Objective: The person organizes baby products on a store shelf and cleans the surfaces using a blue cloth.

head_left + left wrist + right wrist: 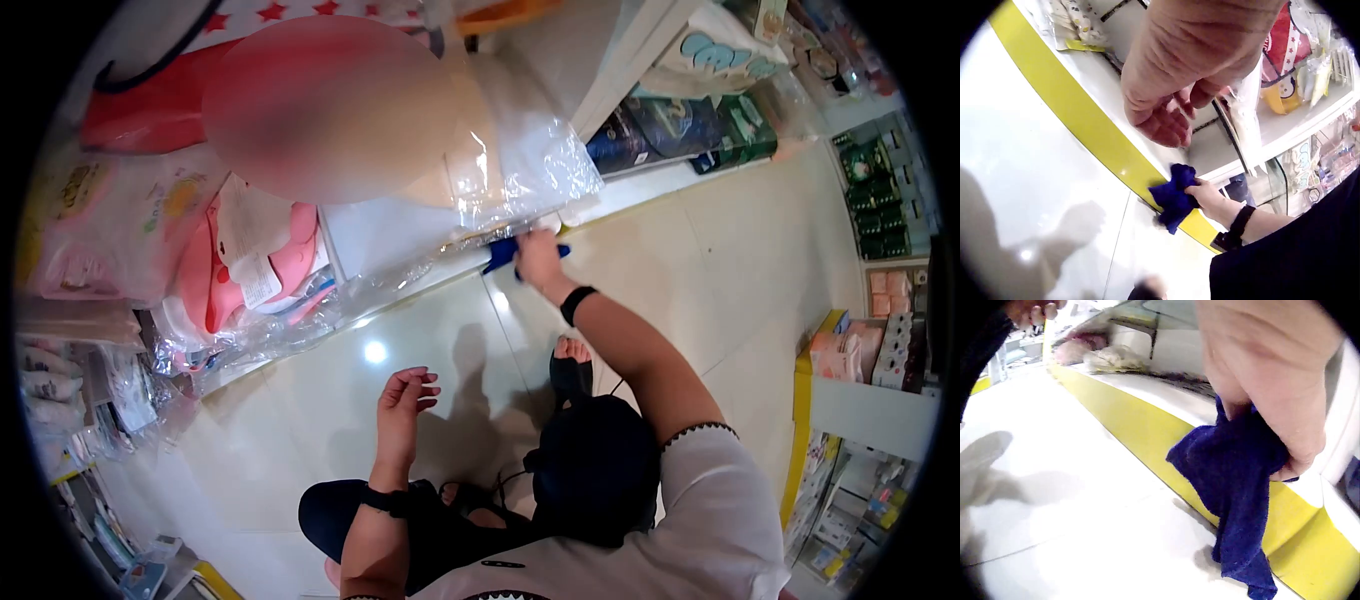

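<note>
Your right grip (540,260) is clamped on a dark blue, soft fabric cloth (1235,469), bunched in your fingers with its lower end hanging below them. The cloth is at the front edge of a long white lower shelf (630,200), before the bright yellow flat band (1141,434) that runs along its base; whether it touches the band, you cannot tell from these views. A black narrow wristband (577,305) circles your right wrist.

Your left grip (405,390) is apart, with its fingers loosely bent over the glossy pale tiled floor (700,290), clear of the cloth.

On the display beyond your hands, a pink curved item in clear plastic (295,255) lies to the left, and dark blue packages (680,130) stand to the right. One of your feet, in a black open-toed sandal (570,382), is on the floor near your right forearm. At the far right are dark green boxes (875,200).
</note>
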The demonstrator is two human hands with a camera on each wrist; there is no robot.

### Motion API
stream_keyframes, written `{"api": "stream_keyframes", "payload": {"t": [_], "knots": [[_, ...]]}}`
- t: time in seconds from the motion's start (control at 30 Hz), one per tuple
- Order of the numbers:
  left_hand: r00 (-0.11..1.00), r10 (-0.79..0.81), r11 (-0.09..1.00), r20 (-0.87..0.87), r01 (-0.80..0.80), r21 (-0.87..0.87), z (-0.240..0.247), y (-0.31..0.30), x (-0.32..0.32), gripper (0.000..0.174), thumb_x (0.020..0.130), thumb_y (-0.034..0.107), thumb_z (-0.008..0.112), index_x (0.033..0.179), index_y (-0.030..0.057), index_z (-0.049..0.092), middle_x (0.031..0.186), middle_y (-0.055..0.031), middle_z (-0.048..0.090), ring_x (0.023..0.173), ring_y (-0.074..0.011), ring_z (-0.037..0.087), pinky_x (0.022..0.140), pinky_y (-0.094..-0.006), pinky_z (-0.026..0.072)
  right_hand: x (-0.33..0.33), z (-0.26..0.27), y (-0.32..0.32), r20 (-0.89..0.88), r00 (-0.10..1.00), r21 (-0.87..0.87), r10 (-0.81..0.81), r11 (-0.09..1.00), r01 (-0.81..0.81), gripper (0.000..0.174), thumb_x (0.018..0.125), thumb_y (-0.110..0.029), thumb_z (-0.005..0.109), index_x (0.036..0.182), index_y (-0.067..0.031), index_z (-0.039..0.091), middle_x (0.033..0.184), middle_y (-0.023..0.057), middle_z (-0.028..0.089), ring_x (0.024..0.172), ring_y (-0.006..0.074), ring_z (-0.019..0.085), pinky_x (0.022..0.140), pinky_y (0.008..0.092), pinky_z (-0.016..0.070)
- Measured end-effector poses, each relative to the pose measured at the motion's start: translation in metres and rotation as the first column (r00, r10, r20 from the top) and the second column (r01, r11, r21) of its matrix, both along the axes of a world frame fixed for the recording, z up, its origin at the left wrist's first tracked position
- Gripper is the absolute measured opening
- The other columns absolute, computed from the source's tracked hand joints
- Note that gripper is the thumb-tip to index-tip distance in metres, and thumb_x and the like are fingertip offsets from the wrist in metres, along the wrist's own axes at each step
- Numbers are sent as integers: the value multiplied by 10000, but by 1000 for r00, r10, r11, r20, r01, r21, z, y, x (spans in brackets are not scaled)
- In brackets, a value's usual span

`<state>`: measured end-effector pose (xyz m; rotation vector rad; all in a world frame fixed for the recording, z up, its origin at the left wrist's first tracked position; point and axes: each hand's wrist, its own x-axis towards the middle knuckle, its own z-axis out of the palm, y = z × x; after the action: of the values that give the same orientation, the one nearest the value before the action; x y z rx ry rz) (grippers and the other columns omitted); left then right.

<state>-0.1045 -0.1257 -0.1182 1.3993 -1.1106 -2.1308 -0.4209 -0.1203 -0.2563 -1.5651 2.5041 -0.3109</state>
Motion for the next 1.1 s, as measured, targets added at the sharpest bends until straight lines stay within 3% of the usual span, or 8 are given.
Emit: {"api": "stream_keyframes", "payload": {"t": [0.13, 0.27, 0.4, 0.6, 0.73, 0.87, 0.97, 1.1], "knots": [[996, -89, 996, -16, 88, -18, -2, 0, -5, 181, 905, 181, 478, 1012, 60, 560, 971, -47, 602, 813, -133, 584, 711, -257, 460, 31, 38, 16, 735, 671, 139, 92, 949, -282, 387, 654, -130, 563, 1031, -58, 612, 907, 172, 605, 888, 325, 573, 829, 369, 451], [998, -38, 996, -47, 34, -88, -2, -6, -4, 180, 899, 174, 476, 1007, 55, 559, 1001, -50, 590, 836, -139, 577, 716, -259, 457, 27, 104, 32, 691, 595, -227, 411, 904, -362, 311, 747, -59, 514, 1050, -35, 583, 1053, 99, 576, 976, 237, 550, 879, 314, 417], [996, -30, 995, -84, 22, -97, -2, -12, -3, 197, 891, 188, 484, 1014, 53, 557, 1004, -47, 586, 840, -144, 575, 722, -262, 455, 15, 192, 44, 994, 0, 114, -114, 993, -11, 335, 804, -67, 473, 1131, -17, 525, 1039, 60, 585, 925, 136, 569, 849, 264, 445], [954, -174, 971, -244, 125, -205, 18, -25, -11, 367, 879, 237, 519, 1204, 79, 455, 1196, -75, 490, 1039, -189, 505, 867, -311, 399, 33, 269, 35, 953, -271, 163, -138, 984, 71, 345, 850, -167, 498, 1159, -13, 483, 1052, 83, 583, 933, 155, 586, 844, 284, 473], [855, -211, 965, -474, 106, -238, 40, -19, -23, 667, 855, 262, 567, 1393, 119, 198, 1396, -115, 274, 1235, -252, 343, 999, -373, 295, 62, 282, 22, 974, -96, 175, -204, 952, -249, 482, 839, -301, 578, 1210, -29, 435, 1069, 68, 564, 930, 137, 565, 819, 265, 461], [769, -326, 942, -549, 313, -121, 40, -25, -25, 653, 832, 172, 610, 1362, 69, 244, 1317, -70, 361, 1203, -180, 366, 994, -290, 298, 98, 298, 12, 922, 386, 258, 11, 727, -637, 580, 763, -190, 620, 1259, -14, 375, 1055, 99, 559, 918, 156, 559, 767, 265, 464], [818, -329, 944, -472, 271, -188, 53, -17, -24, 583, 832, 154, 610, 1320, 66, 304, 1219, -47, 450, 1122, -149, 426, 959, -291, 337, 110, 275, 11, 686, 617, 136, 386, 765, -629, 484, 711, -120, 566, 1168, -5, 454, 1031, 173, 563, 959, 274, 549, 849, 323, 423], [857, -204, 951, -474, 58, -304, 55, -10, -31, 496, 848, 136, 584, 1277, 63, 346, 1146, -41, 489, 1063, -124, 457, 918, -288, 371, 127, 289, 13, 691, 636, 36, 345, 862, -506, 461, 722, -157, 627, 1137, -25, 474, 1063, 186, 528, 992, 312, 524, 855, 340, 412]]}}
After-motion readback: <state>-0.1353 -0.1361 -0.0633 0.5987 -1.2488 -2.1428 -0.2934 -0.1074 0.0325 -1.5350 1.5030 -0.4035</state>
